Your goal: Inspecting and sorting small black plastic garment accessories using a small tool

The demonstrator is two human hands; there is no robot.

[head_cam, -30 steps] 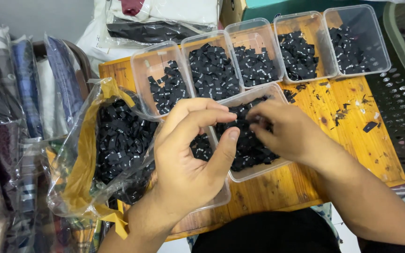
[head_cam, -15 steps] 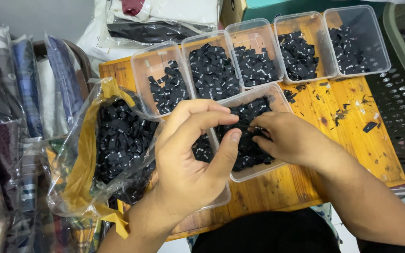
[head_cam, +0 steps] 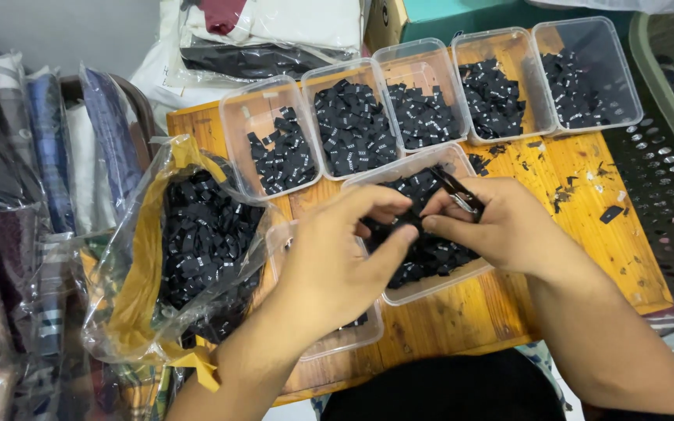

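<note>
The left hand (head_cam: 337, 265) and right hand (head_cam: 501, 230) met over a clear tub (head_cam: 430, 284) of small black woven labels (head_cam: 430, 253) near the middle of the wooden board (head_cam: 571, 234). The left thumb and forefinger were pinched together on a label at the fingertips. The right hand was closed around a small dark snipping tool (head_cam: 458, 191), its tip pointing toward 10 o'clock; whether it also pinched the label could not be told.

To do this well, the label should probably be kept taut between the two pinches and worked directly above the tub, so that anything dropped falls back in.

Room was tight. At 12 o'clock ran a row of five clear tubs (head_cam: 423, 105) of sorted labels, rims touching. At 9 o'clock a clear plastic bag (head_cam: 189, 249) full of labels slumped against the board (its mouth open toward the hands). A second tub (head_cam: 337, 335) lay under the left wrist. Open wood showed only toward 3 o'clock, strewn with black scraps (head_cam: 610, 213), before a grey perforated basket (head_cam: 672, 156) beyond the board's edge.
</note>
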